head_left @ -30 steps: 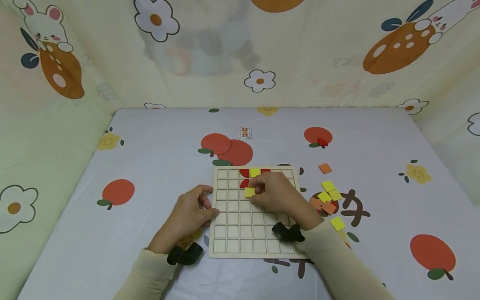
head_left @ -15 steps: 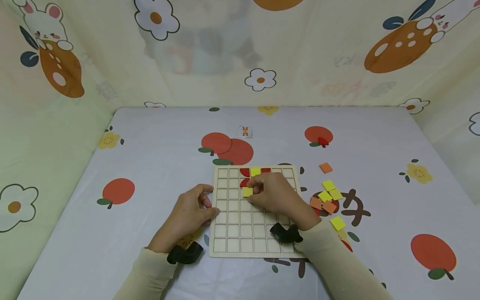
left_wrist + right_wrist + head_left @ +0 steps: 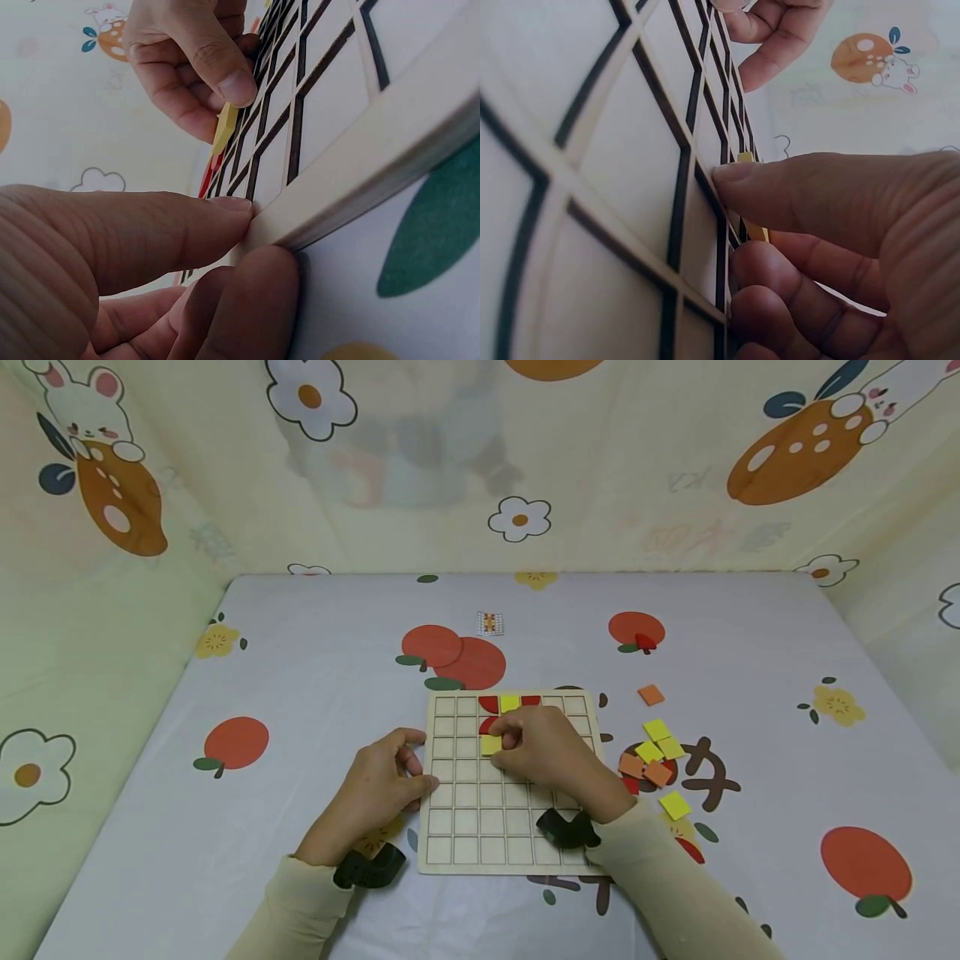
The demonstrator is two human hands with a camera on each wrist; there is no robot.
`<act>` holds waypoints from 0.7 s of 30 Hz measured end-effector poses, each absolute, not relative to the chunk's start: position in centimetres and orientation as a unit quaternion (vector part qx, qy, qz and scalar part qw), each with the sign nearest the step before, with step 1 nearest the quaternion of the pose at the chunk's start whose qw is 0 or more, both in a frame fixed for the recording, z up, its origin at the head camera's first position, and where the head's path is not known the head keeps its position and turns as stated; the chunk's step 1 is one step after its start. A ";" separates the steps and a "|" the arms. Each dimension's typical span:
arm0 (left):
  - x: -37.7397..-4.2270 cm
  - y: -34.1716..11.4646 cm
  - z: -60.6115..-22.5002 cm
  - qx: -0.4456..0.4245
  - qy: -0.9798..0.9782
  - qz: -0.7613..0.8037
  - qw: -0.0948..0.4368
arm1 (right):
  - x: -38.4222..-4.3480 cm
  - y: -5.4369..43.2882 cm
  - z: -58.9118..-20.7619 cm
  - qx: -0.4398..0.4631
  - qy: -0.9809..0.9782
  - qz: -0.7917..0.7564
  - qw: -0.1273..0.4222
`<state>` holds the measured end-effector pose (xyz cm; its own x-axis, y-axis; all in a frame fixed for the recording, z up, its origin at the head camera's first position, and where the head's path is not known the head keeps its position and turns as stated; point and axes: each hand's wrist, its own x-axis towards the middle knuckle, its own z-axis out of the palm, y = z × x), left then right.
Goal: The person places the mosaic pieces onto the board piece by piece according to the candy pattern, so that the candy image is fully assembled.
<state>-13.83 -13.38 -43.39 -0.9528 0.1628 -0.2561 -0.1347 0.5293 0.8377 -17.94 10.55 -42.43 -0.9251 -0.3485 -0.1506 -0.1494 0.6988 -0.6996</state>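
Mid-frame I see the right hand (image 3: 543, 747), fingers pinching a yellow tile (image 3: 491, 746) — left of centre, the left hand (image 3: 384, 774) grips the grid board (image 3: 491, 823).

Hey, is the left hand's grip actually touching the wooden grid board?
Touching. The left wrist view shows it: the left hand's grip meets the wooden grid board, thumb tip on the rim and a finger against the side.

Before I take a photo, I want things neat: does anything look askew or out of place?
Mostly the loose tiles: they lie scattered at differing angles right of the board. What looks like a red piece sits apart, blending into a printed fruit. No damage shows.
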 end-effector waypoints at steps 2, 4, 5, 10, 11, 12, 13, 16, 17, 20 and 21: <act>-13.8 -13.4 -43.4 0.009 0.859 0.488 0.153 | -17.9 10.5 -42.4 -0.135 0.912 -0.362 0.136; -13.8 -13.4 -43.4 0.010 0.859 0.489 0.152 | -17.9 10.4 -42.5 -0.134 0.913 -0.361 0.134; -13.8 -13.5 -43.4 0.010 0.858 0.490 0.152 | -17.9 10.4 -42.5 -0.135 0.914 -0.359 0.133; -13.8 -13.5 -43.3 0.010 0.857 0.491 0.154 | -17.9 10.2 -42.5 -0.134 0.917 -0.353 0.130; -13.8 -13.5 -43.3 0.010 0.857 0.491 0.154 | -17.9 10.2 -42.5 -0.134 0.917 -0.353 0.130; -13.8 -13.5 -43.3 0.010 0.857 0.492 0.154 | -17.9 10.2 -42.5 -0.133 0.917 -0.353 0.130; -13.8 -13.5 -43.3 0.010 0.856 0.493 0.154 | -17.9 10.2 -42.5 -0.133 0.917 -0.353 0.130; -13.8 -13.5 -43.3 0.011 0.856 0.494 0.155 | -17.9 10.2 -42.5 -0.131 0.917 -0.354 0.132; -13.8 -13.5 -43.3 0.012 0.856 0.494 0.155 | -17.9 10.3 -42.5 -0.130 0.916 -0.355 0.133; -13.8 -13.5 -43.4 0.011 0.856 0.494 0.154 | -17.9 10.3 -42.5 -0.127 0.916 -0.357 0.133; -13.8 -13.5 -43.4 0.011 0.856 0.493 0.154 | -17.8 10.4 -42.5 -0.127 0.915 -0.359 0.133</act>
